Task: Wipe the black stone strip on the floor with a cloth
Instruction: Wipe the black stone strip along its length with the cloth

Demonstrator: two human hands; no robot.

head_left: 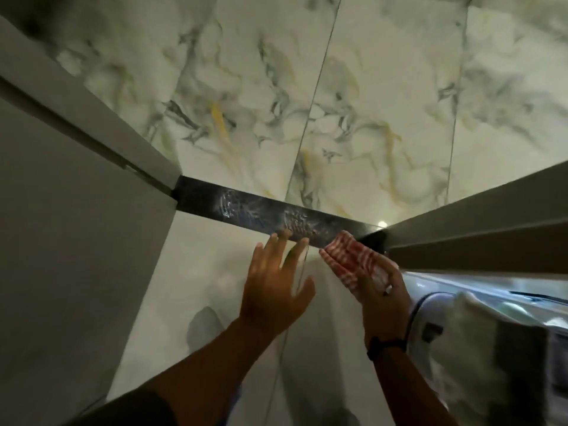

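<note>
A black stone strip point(246, 207) runs across the floor between two door frames and shows wet swirl marks. My right hand point(381, 290) holds a red-and-white checked cloth point(353, 256) at the strip's right end, near the door frame. The cloth lies across my palm and fingers, and its far edge touches the strip. My left hand point(276, 290) is open with fingers spread, its fingertips at the near edge of the strip, just left of the cloth.
White marble floor tiles point(368, 118) with grey and yellow veins lie beyond the strip. A grey door frame point(76, 210) stands on the left, another point(476, 229) on the right. A white appliance point(491, 333) sits at the lower right.
</note>
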